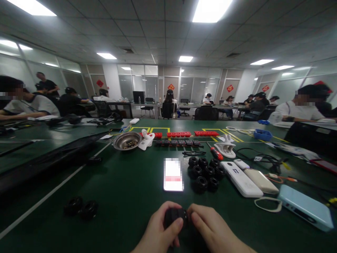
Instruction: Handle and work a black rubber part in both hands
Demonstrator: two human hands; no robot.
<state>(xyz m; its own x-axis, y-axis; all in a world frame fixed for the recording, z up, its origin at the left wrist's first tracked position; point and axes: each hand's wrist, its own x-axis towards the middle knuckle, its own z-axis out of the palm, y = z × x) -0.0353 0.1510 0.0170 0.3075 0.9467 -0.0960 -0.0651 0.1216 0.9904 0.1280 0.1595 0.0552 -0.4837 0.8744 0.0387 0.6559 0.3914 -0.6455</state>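
Both my hands meet at the bottom centre of the view over a dark green table (126, 196). My left hand (160, 230) and my right hand (210, 230) are closed round one small black round part (176, 215), thumbs pressed on it from either side. Just beyond lies a lit phone (173, 174) face up. To its right sits a cluster of several black ring-shaped parts (205, 170). Two more black rings (81, 208) lie apart at the lower left.
A metal bowl (127, 141), a red-handled screwdriver (216, 152), red strips (179, 134), white clips, power banks (240, 179), a pale blue box (305, 206) and cables spread across the table. A blue tray (262, 134) sits far right. Other people sit at tables left, right and behind.
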